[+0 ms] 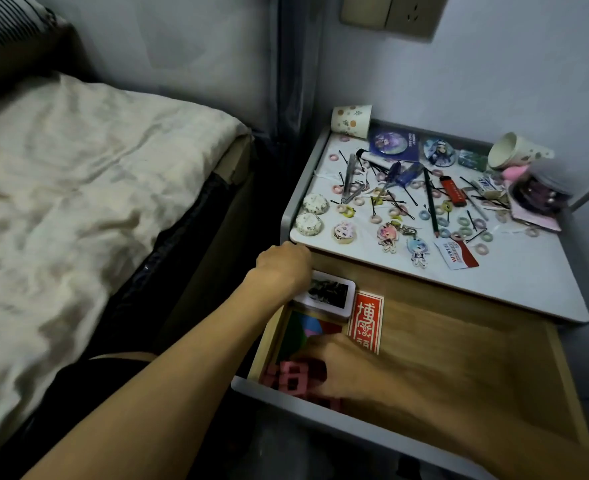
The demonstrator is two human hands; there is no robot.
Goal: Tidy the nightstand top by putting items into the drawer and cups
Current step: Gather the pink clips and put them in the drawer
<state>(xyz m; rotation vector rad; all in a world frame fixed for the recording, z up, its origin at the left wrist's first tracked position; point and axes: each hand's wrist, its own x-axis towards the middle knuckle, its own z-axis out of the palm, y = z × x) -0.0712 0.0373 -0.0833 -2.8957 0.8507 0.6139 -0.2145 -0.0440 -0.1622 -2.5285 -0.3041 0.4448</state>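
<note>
Wooden drawer stands pulled out toward the near side under the nightstand top. Left hand is curled at the top's near-left corner; what it grips is hidden. Right hand lies blurred, palm down, on a red card in the drawer's near-left; its grip is unclear. Pencil runs near-to-far on the top, beyond both hands.

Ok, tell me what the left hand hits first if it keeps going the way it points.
Probably the nightstand front corner: the left hand already sits against its edge, beside the white box. Contact is unclear.
</note>
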